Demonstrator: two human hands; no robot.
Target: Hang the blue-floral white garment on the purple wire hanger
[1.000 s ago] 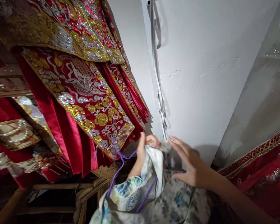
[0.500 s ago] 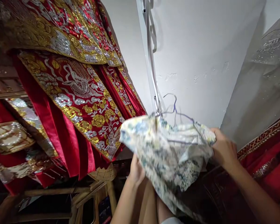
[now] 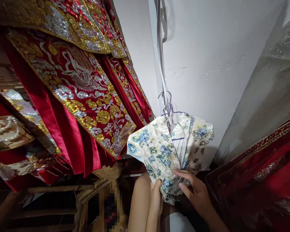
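Observation:
A cream short-sleeved shirt (image 3: 157, 145) with blue and green flowers hangs on a thin purple hanger (image 3: 170, 102). The hanger's hook is up by the white metal strip on the wall; whether it hangs from it I cannot tell. At the shirt's lower left edge, my left hand (image 3: 156, 195) is closed on the cloth, thumb on top. My right hand (image 3: 199, 193) reaches in from the right with index finger and thumb apart, fingertips against the shirt's lower front. Its other fingers are partly hidden.
Red garments with gold and silver embroidery (image 3: 87, 90) hang at left. A white metal strip (image 3: 157, 42) runs down the white wall. Bamboo furniture (image 3: 84, 193) stands lower left, red sparkly fabric (image 3: 270, 174) lower right. Sheer beaded fabric (image 3: 282, 45) hangs upper right.
The shirt, bunched and blurred before, now hangs spread with its front facing me. My right hand has left the sleeve and moved down to the lower front; my left hand has moved to the hem.

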